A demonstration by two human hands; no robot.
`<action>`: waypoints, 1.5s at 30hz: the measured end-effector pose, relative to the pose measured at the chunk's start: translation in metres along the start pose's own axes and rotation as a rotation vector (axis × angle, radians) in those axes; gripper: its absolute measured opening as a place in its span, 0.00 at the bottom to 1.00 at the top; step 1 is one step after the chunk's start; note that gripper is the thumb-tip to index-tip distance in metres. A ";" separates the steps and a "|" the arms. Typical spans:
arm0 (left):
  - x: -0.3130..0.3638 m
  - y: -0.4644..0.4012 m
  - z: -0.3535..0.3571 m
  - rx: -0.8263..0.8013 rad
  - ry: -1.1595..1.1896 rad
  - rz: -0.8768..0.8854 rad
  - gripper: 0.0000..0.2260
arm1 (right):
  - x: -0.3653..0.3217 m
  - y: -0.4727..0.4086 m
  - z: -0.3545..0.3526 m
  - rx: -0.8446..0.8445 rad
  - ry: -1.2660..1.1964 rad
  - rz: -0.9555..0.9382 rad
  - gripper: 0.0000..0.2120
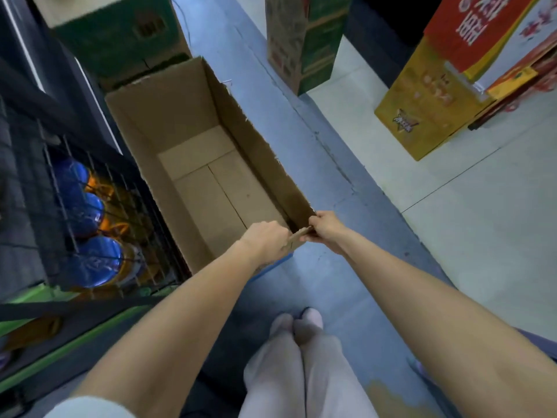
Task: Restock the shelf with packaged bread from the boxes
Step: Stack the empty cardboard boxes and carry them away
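A blue-grey floor (304, 152) runs up the aisle, giving way to pale tiles on the right. On the left stands the shelf (45, 182), its lower tier fronted by a wire rack with blue-lidded tubs (90, 260) behind the bars. Just beside the shelf, on the floor, sits a long open cardboard box (193, 164) — its inside shows only bare brown bottom flaps, with no packaged bread visible in it. Beyond it stands a green carton (117, 40), touching the far end of the open box. Across the aisle are a tall green-and-brown carton (304, 43) and a yellow carton (422, 104) under a red one (470, 25).

Both hands meet at the near right corner of the open box. The left hand (266, 239) curls its fingers over the near end wall, gripping the cardboard edge. The right hand (325, 226) pinches the same torn edge at the corner — the two hands are nearly touching. Below them, the person's pale trouser legs (301, 372) point along the floor.
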State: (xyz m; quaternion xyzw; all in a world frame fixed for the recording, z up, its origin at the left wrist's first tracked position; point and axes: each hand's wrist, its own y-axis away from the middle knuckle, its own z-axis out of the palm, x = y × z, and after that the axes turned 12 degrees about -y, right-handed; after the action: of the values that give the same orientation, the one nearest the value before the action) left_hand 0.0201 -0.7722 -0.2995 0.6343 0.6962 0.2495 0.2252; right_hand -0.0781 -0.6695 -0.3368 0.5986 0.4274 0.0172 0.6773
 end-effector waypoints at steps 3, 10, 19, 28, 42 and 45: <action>0.000 -0.008 0.020 0.023 0.014 0.008 0.13 | 0.014 -0.011 0.003 0.013 0.056 -0.049 0.13; 0.006 -0.002 0.021 0.001 0.010 -0.019 0.13 | 0.022 0.004 0.005 -0.027 -0.025 -0.047 0.11; 0.063 0.040 -0.075 0.224 0.187 -0.114 0.13 | 0.002 0.117 -0.063 0.190 -0.199 -0.202 0.14; 0.261 0.067 -0.203 0.346 0.151 0.246 0.12 | 0.043 0.269 -0.231 0.634 -0.247 -0.334 0.15; 0.724 0.209 -0.154 0.445 -0.310 0.988 0.12 | 0.346 0.546 -0.462 1.303 0.104 0.207 0.15; 0.818 0.240 -0.133 0.502 -0.453 1.090 0.12 | 0.413 0.575 -0.506 1.308 0.094 0.245 0.17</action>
State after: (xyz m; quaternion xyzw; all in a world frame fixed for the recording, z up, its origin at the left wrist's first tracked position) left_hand 0.0443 0.0506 -0.0418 0.9676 0.2464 0.0175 0.0524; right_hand 0.1613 0.1173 -0.0512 0.9289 0.3078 -0.1425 0.1484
